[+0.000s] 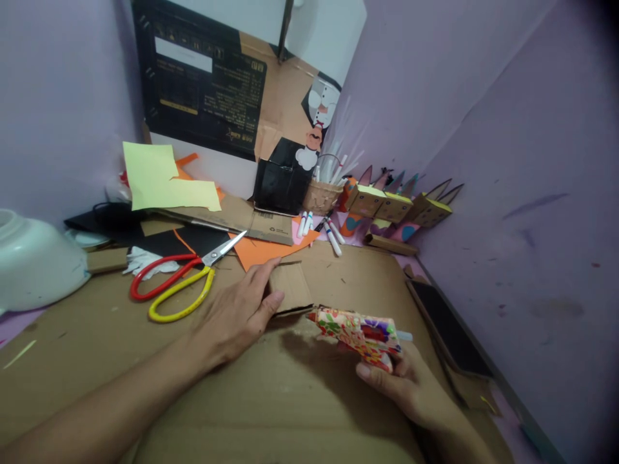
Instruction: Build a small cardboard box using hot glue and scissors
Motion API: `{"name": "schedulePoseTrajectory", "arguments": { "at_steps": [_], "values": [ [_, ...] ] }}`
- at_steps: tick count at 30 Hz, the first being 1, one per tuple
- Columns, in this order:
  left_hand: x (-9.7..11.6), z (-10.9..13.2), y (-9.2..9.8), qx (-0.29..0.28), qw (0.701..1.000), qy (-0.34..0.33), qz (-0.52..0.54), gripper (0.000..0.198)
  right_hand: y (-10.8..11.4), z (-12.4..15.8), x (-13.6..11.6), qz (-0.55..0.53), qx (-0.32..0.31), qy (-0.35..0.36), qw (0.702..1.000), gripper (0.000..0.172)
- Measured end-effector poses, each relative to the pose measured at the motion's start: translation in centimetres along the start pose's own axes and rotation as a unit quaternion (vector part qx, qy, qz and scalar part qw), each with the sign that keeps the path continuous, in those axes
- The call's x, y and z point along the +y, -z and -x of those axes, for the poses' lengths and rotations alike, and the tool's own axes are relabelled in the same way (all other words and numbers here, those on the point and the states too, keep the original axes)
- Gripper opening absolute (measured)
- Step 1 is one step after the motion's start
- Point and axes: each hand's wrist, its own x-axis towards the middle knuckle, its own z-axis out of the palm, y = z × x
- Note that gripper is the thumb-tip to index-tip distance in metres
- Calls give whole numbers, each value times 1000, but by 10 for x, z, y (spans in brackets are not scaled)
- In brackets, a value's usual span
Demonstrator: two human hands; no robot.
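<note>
My left hand grips the left side of a small folded cardboard piece, thumb near its front edge and fingers along the far side. In my right hand is a flower-patterned hot glue gun, held by its handle, with a clear glue stick poking out of the back. Its reddish nozzle points left, close to the cardboard's front right corner; whether it touches I cannot tell. Left of my left hand lie scissors with one red and one yellow handle, blades pointing up and right.
A white bowl stands at the left. Yellow paper, orange paper and cardboard lie at the back. Several markers, a basket of sticks and cardboard animal figures stand back right. A dark phone lies along the right wall.
</note>
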Motion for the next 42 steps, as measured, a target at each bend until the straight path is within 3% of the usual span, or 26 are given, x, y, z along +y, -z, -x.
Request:
{"name": "schedulePoseTrajectory", "arguments": {
  "at_steps": [7, 12, 18, 22, 29, 35, 42],
  "values": [
    [6, 7, -2, 16, 999, -41, -28, 50, 3, 4, -5, 77, 39, 24, 996, 27],
    [5, 16, -8, 35, 992, -93, -79, 52, -5, 17, 3, 53, 20, -38, 998, 37],
    [7, 22, -12, 60, 980, -136, -130, 55, -15, 38, 24, 85, 78, -106, 988, 46],
    [8, 23, -12, 55, 980, -137, -132, 55, -13, 49, 27, 75, 89, -123, 986, 49],
    [8, 22, -12, 50, 983, -134, -114, 54, -12, 54, 6, 26, 84, -138, 986, 39],
    [9, 21, -11, 43, 987, -118, -103, 52, -28, 48, 24, 56, 129, -103, 985, 49],
    [9, 20, -10, 39, 988, -114, -94, 52, -34, 43, 20, 110, 56, -98, 987, 46]
  ]
}}
